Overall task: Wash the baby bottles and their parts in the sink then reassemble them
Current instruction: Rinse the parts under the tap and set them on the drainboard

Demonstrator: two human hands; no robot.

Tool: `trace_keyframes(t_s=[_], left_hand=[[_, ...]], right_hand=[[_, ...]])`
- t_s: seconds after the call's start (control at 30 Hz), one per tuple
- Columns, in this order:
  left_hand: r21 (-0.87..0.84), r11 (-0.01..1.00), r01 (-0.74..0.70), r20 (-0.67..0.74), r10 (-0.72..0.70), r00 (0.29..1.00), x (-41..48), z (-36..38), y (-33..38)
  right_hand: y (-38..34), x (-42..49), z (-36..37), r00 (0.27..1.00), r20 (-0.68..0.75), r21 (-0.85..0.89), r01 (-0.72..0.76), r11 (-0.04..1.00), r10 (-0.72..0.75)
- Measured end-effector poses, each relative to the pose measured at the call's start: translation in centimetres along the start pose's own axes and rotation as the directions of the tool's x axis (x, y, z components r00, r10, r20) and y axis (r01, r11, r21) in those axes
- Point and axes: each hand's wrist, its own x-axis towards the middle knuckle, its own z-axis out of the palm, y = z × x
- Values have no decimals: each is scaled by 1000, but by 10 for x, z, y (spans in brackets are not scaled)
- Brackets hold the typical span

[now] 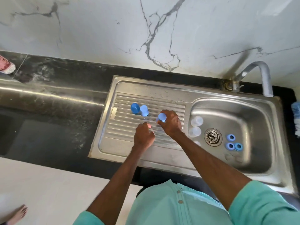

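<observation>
Blue plastic showed in the right hand point(171, 123) in the head view. It was a small blue cap point(162, 118). The fingers and thumb were wrapped round its sides, and it was held just over the ribbed draining board point(123, 143). The left hand point(143, 136) hung close beside it, over the same board. Its fingers were curled in, and nothing showed inside them.

Two more caps stood further left on the board, a dark blue cap point(135, 108) and a pale blue cap point(144, 110). They were side by side, touching or nearly so.

In the sink bowl point(259, 159) the clear bottles point(196, 121) sat by the left wall. Three blue rings point(230, 137) lay on the other side of the drain point(213, 136). Some clear bits near the front of the bowl were too blurry to name. The tap point(266, 78) hung over the bowl, and no water could be seen coming out.

The caps looked light, hard and smooth. If wet they would likely be slippery, so a grip round the sides, like the one in use, seemed best. The bottles looked light too, and round enough to roll. Holding one round its middle seemed safest. The rings looked small, so a pinch on the rim would probably do.
</observation>
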Motion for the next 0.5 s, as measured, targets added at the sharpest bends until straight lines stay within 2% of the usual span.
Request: trace_keyframes(t_s=[0.27, 0.5], left_hand=[[9, 999, -35, -34, 35, 999, 7, 5, -12], [49, 998, -47, -57, 50, 997, 1, 7, -11]], right_hand=[[-28, 30, 19, 993, 17, -83, 119, 989, -118], [-24, 28, 30, 990, 62, -83, 128, 988, -123]])
